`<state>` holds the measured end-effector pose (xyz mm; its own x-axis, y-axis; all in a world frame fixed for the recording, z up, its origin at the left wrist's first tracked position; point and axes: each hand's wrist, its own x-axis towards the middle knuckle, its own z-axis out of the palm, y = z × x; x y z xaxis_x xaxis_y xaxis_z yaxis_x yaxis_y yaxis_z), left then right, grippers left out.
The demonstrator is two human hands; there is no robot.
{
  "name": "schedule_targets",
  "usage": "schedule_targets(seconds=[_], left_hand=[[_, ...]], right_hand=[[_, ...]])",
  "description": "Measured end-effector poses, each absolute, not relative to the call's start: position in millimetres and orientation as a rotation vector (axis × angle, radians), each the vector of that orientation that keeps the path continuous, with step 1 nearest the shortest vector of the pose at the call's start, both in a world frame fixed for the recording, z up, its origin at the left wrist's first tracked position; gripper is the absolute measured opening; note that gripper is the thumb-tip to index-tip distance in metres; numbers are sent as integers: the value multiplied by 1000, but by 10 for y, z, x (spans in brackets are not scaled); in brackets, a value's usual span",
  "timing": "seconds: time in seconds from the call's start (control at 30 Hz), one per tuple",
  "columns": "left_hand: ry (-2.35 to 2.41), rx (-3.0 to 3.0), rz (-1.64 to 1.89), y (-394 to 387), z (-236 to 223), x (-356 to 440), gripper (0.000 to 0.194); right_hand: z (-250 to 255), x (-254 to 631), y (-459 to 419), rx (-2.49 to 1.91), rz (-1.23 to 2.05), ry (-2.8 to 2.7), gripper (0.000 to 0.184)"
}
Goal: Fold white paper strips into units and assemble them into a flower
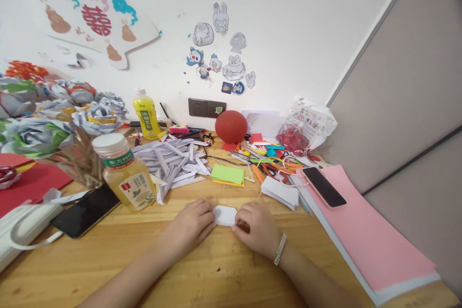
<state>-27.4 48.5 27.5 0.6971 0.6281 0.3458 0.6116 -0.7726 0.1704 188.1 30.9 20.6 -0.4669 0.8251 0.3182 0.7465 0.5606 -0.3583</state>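
Note:
A small white folded piece of paper (pixel 225 214) lies on the wooden table (pixel 216 269) between my two hands. My left hand (pixel 193 226) has its fingers curled and pressed on the paper's left edge. My right hand (pixel 254 228), with a bracelet at the wrist, pinches the paper's right edge with closed fingers. Most of the paper under the fingertips is hidden.
A juice bottle (pixel 126 173) and a black phone (pixel 86 211) stand to the left. White paper strips (pixel 176 161), green notes (pixel 228 174), a red ball (pixel 231 126) and craft scraps lie behind. Pink sheets (pixel 368 240) with another phone (pixel 323 186) lie right. Paper flowers (pixel 54 115) are far left.

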Motion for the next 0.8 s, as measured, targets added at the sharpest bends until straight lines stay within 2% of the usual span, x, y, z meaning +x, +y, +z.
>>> schedule_targets(seconds=[0.17,0.53,0.8], left_hand=[[1211,2728,565,492,245,-209,24],[1488,2739,312,479,289,-89,18],[1316,2620,382,548,301,-213,16]], right_hand=[[230,1809,302,-1464,361,-2174,15],[222,1746,277,-1528,308,-2143,17],[195,1745,278,-1532,369,-2093,17]])
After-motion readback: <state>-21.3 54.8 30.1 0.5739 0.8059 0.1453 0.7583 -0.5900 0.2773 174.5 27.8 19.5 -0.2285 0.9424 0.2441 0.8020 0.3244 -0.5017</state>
